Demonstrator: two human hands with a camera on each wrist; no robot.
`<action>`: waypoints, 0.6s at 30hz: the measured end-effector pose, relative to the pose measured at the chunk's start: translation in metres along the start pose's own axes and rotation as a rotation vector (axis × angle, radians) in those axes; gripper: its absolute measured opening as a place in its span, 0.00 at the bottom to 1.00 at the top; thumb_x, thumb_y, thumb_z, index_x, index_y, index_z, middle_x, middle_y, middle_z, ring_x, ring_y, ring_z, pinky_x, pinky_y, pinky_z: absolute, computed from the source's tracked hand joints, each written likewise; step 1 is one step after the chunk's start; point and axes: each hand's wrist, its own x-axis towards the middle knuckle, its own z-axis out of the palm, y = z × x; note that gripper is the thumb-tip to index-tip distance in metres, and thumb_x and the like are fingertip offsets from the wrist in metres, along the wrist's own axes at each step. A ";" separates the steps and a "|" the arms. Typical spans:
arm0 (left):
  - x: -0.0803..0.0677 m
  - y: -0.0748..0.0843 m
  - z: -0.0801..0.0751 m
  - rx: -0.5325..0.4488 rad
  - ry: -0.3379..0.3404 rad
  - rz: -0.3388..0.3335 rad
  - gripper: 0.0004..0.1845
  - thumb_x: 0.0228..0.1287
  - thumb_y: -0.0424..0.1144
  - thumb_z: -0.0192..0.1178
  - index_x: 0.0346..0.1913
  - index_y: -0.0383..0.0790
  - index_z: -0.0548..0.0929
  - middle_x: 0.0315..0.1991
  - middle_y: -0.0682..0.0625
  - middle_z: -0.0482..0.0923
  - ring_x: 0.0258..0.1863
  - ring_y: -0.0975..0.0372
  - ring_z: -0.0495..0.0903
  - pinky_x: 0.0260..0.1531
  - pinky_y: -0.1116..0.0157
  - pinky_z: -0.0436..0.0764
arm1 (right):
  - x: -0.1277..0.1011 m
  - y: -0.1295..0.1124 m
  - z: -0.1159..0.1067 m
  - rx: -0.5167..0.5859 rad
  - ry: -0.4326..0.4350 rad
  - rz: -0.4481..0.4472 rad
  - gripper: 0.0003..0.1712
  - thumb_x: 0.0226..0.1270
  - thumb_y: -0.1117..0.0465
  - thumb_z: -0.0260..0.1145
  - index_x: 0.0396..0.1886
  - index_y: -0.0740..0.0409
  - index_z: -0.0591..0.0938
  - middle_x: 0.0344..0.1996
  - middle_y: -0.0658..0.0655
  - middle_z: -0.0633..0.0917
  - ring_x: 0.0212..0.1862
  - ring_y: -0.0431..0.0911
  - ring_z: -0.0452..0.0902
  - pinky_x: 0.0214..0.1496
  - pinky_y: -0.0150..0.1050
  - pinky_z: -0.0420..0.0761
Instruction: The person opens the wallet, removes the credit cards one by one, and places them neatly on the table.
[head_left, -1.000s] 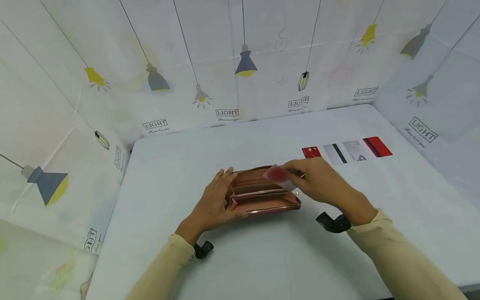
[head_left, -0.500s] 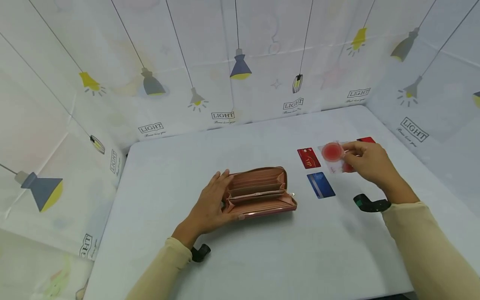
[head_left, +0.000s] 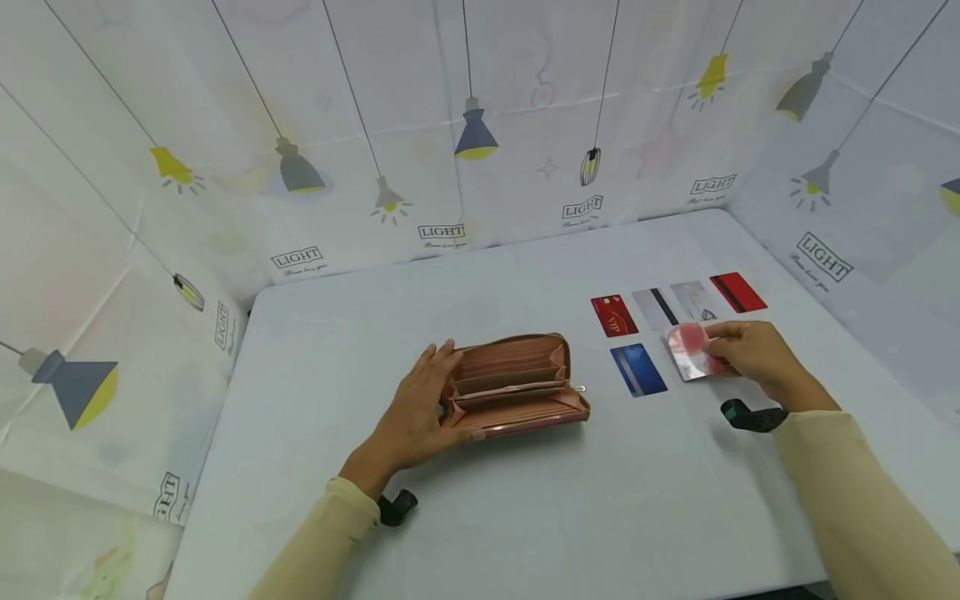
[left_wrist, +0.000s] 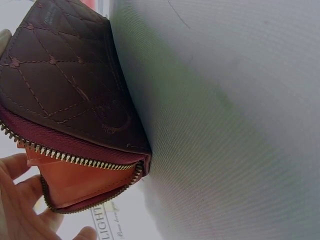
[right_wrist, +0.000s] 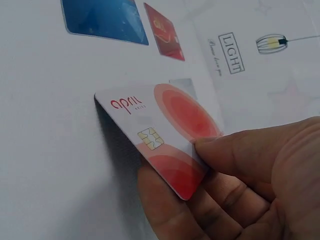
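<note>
A pink zip wallet (head_left: 513,383) lies open on the white table (head_left: 525,500), its card slots showing. My left hand (head_left: 420,408) holds its left end, fingers over the far edge and thumb at the near side; the wallet's quilted outside (left_wrist: 60,80) fills the left wrist view. My right hand (head_left: 753,354) pinches a white card with red circles (head_left: 692,350) just above the table, right of a blue card (head_left: 637,369). Close up, the white card (right_wrist: 160,135) shows a chip and sits between thumb and fingers.
Behind the held card lies a row of cards: a red VIP card (head_left: 613,315), a grey striped card (head_left: 654,307), a pale card (head_left: 693,300) and a red card (head_left: 738,292). Lamp-patterned sheets (head_left: 450,125) wall the table on three sides.
My right hand carried the white-and-red card from over the wallet to the right, then lowered it toward the table beside the blue card. The left hand stayed on the wallet.
</note>
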 end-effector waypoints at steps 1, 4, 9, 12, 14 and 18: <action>0.000 0.000 0.000 -0.001 -0.002 -0.002 0.62 0.56 0.65 0.74 0.84 0.42 0.52 0.85 0.45 0.46 0.83 0.43 0.45 0.77 0.37 0.54 | 0.001 0.001 0.001 -0.019 0.002 0.004 0.27 0.79 0.56 0.59 0.68 0.71 0.76 0.49 0.65 0.82 0.42 0.49 0.78 0.39 0.35 0.84; 0.000 0.000 0.000 -0.001 -0.001 -0.003 0.62 0.56 0.65 0.75 0.84 0.41 0.53 0.85 0.45 0.46 0.83 0.43 0.45 0.77 0.37 0.54 | 0.003 0.003 0.004 -0.067 0.021 0.012 0.26 0.78 0.57 0.59 0.66 0.71 0.78 0.43 0.61 0.84 0.44 0.52 0.77 0.38 0.36 0.80; 0.000 0.000 0.000 -0.004 0.000 -0.010 0.62 0.55 0.65 0.75 0.84 0.41 0.53 0.85 0.45 0.46 0.83 0.43 0.45 0.77 0.37 0.53 | 0.002 -0.003 0.008 -0.142 0.054 0.014 0.24 0.77 0.58 0.60 0.63 0.71 0.79 0.33 0.58 0.85 0.39 0.52 0.78 0.36 0.37 0.78; 0.000 0.001 0.000 -0.001 0.003 -0.010 0.62 0.56 0.65 0.75 0.84 0.41 0.53 0.85 0.45 0.46 0.83 0.43 0.45 0.77 0.37 0.53 | 0.000 -0.008 0.009 -0.231 0.076 -0.009 0.24 0.75 0.59 0.62 0.61 0.73 0.80 0.30 0.59 0.86 0.36 0.52 0.78 0.35 0.39 0.77; -0.001 0.001 -0.001 -0.001 0.005 -0.006 0.62 0.56 0.65 0.75 0.83 0.40 0.53 0.85 0.45 0.46 0.83 0.43 0.45 0.77 0.37 0.53 | -0.002 -0.012 0.010 -0.291 0.090 -0.022 0.24 0.74 0.59 0.63 0.60 0.74 0.80 0.31 0.61 0.86 0.36 0.53 0.77 0.35 0.41 0.76; -0.001 0.000 0.000 0.007 0.009 0.005 0.61 0.56 0.65 0.75 0.83 0.40 0.54 0.85 0.44 0.47 0.83 0.43 0.45 0.76 0.37 0.55 | -0.006 -0.015 0.008 -0.390 0.109 -0.026 0.24 0.72 0.59 0.64 0.58 0.74 0.81 0.39 0.69 0.87 0.42 0.61 0.76 0.39 0.49 0.78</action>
